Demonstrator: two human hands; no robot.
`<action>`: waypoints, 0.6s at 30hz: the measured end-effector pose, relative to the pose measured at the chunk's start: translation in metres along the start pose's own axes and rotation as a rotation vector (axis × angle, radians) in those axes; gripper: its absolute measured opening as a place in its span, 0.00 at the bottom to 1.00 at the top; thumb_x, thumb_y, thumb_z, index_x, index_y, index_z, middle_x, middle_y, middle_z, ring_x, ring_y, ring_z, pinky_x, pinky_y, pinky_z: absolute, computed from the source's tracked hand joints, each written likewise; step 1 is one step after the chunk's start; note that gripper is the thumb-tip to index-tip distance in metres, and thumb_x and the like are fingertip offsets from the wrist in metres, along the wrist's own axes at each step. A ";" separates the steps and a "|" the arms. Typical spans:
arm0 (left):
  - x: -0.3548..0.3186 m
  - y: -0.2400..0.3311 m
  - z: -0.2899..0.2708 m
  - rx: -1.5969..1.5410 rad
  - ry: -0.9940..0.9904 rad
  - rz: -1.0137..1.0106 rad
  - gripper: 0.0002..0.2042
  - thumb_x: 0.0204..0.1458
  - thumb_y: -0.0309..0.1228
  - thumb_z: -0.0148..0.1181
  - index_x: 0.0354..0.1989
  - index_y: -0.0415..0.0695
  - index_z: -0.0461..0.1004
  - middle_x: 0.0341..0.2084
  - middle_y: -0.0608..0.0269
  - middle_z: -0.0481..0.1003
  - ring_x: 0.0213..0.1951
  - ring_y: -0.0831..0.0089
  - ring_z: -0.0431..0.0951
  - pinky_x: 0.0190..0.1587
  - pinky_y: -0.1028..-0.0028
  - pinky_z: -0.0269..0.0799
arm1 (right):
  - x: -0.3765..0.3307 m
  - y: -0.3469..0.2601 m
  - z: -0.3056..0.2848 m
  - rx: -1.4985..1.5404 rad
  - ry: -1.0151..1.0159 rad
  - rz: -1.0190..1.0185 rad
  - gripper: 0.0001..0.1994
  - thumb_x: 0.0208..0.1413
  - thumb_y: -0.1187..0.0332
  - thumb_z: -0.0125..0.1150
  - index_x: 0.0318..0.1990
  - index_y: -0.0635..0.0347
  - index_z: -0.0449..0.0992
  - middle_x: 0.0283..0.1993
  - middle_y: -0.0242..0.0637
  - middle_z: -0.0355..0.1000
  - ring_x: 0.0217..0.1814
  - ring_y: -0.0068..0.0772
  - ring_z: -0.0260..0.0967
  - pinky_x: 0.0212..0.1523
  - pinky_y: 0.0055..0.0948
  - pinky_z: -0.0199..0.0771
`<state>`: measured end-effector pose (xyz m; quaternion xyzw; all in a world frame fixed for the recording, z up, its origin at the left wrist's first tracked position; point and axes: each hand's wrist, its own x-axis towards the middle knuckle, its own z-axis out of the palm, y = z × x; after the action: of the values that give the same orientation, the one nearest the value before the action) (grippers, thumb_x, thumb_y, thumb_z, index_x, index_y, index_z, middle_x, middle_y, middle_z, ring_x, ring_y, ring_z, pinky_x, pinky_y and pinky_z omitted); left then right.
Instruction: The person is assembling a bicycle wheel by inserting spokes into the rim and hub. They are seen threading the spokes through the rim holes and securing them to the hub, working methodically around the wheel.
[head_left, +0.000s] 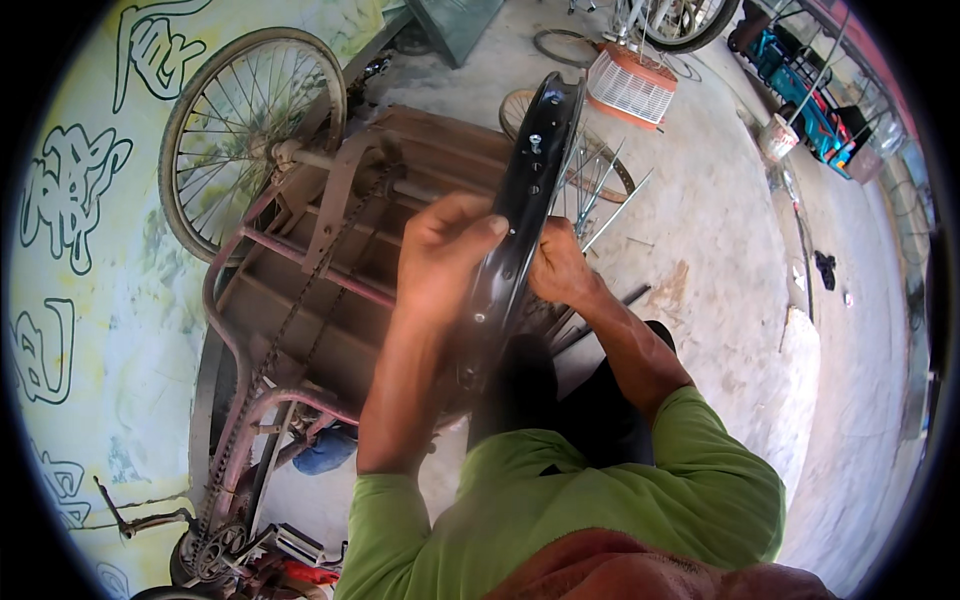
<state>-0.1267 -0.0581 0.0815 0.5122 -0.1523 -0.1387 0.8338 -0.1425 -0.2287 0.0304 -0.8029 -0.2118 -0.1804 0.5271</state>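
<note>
Left grip, fingers curled, sets its thumb against the tilted black rim between my hands; right grip curls at its right edge. I can't tell what either holds. Leftward sits a brown cart.

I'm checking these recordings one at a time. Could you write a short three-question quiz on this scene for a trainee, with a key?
1. Multiple choice: what does the left hand touch? A) a bicycle saddle; B) a black rim; C) a pedal.
2. True or false: in the picture, the right hand is at the right side of the black rim.
3. Fill the gap: the person's shirt is ____.

Key: 1. B. 2. True. 3. Green.
</note>
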 end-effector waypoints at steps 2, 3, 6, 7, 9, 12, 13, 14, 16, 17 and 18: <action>0.000 -0.001 0.000 -0.023 -0.014 0.012 0.06 0.53 0.22 0.60 0.37 0.34 0.77 0.30 0.61 0.79 0.32 0.78 0.77 0.39 0.78 0.72 | 0.001 -0.003 -0.001 -0.005 0.010 -0.037 0.14 0.67 0.61 0.47 0.39 0.62 0.74 0.30 0.50 0.72 0.31 0.55 0.73 0.32 0.39 0.72; 0.000 -0.002 0.002 -0.037 -0.025 0.020 0.06 0.53 0.22 0.60 0.37 0.34 0.77 0.30 0.61 0.79 0.32 0.78 0.77 0.39 0.78 0.72 | 0.001 -0.004 -0.003 -0.011 0.015 -0.058 0.14 0.67 0.60 0.47 0.40 0.62 0.74 0.30 0.50 0.72 0.32 0.55 0.73 0.33 0.39 0.73; -0.001 -0.004 0.005 -0.086 -0.032 0.041 0.08 0.51 0.22 0.60 0.39 0.35 0.77 0.31 0.62 0.79 0.32 0.78 0.77 0.39 0.77 0.72 | -0.001 0.002 -0.004 -0.004 0.000 -0.065 0.15 0.67 0.59 0.48 0.40 0.61 0.74 0.30 0.49 0.71 0.32 0.55 0.73 0.33 0.40 0.72; -0.001 -0.005 0.005 -0.102 -0.027 0.031 0.08 0.51 0.22 0.60 0.39 0.35 0.77 0.31 0.62 0.80 0.32 0.78 0.77 0.39 0.77 0.73 | -0.001 0.002 -0.003 0.003 0.018 -0.069 0.15 0.67 0.58 0.48 0.40 0.61 0.74 0.29 0.49 0.71 0.32 0.56 0.73 0.33 0.41 0.72; 0.000 -0.007 0.005 -0.133 -0.016 0.013 0.08 0.52 0.22 0.61 0.39 0.35 0.77 0.32 0.61 0.80 0.32 0.78 0.77 0.39 0.77 0.73 | 0.001 0.003 -0.001 0.019 0.050 -0.078 0.15 0.66 0.58 0.48 0.39 0.61 0.74 0.28 0.49 0.71 0.31 0.56 0.72 0.32 0.41 0.72; 0.000 -0.009 0.004 -0.139 -0.026 0.012 0.08 0.52 0.23 0.61 0.40 0.35 0.77 0.32 0.61 0.80 0.32 0.78 0.77 0.39 0.77 0.73 | 0.000 0.014 -0.001 -0.021 0.052 -0.138 0.15 0.65 0.58 0.49 0.38 0.61 0.74 0.27 0.49 0.70 0.30 0.58 0.70 0.31 0.43 0.70; 0.001 -0.009 0.004 -0.143 -0.028 0.011 0.08 0.53 0.23 0.61 0.40 0.35 0.77 0.32 0.60 0.80 0.32 0.78 0.77 0.39 0.77 0.73 | 0.001 0.013 -0.001 -0.019 0.062 -0.143 0.15 0.65 0.58 0.49 0.38 0.61 0.74 0.27 0.49 0.70 0.30 0.59 0.70 0.30 0.43 0.70; 0.001 -0.010 0.004 -0.146 -0.030 0.009 0.08 0.53 0.23 0.61 0.40 0.35 0.77 0.32 0.60 0.80 0.32 0.78 0.77 0.39 0.78 0.73 | 0.001 0.012 -0.001 -0.016 0.071 -0.148 0.15 0.65 0.58 0.49 0.37 0.61 0.73 0.27 0.49 0.69 0.30 0.59 0.69 0.30 0.43 0.70; 0.001 -0.010 0.004 -0.155 -0.034 0.012 0.08 0.53 0.23 0.60 0.40 0.35 0.77 0.32 0.60 0.80 0.32 0.78 0.77 0.39 0.78 0.73 | 0.002 0.010 -0.001 -0.010 0.079 -0.159 0.15 0.65 0.58 0.50 0.37 0.61 0.73 0.27 0.49 0.69 0.30 0.60 0.69 0.30 0.44 0.69; 0.001 -0.010 0.004 -0.159 -0.037 0.016 0.08 0.53 0.23 0.60 0.40 0.35 0.77 0.32 0.60 0.80 0.32 0.78 0.77 0.39 0.78 0.73 | 0.002 0.010 -0.002 -0.006 0.078 -0.167 0.15 0.65 0.58 0.50 0.37 0.61 0.73 0.27 0.49 0.69 0.30 0.60 0.69 0.30 0.44 0.69; 0.000 -0.010 0.005 -0.164 -0.038 0.020 0.08 0.53 0.23 0.60 0.40 0.35 0.77 0.32 0.60 0.80 0.32 0.78 0.77 0.39 0.78 0.73 | 0.003 0.010 -0.002 -0.002 0.077 -0.174 0.15 0.65 0.58 0.50 0.37 0.61 0.73 0.27 0.50 0.69 0.30 0.60 0.69 0.30 0.44 0.69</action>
<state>-0.1290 -0.0665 0.0746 0.4380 -0.1614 -0.1520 0.8712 -0.1350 -0.2337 0.0244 -0.7745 -0.2602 -0.2564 0.5164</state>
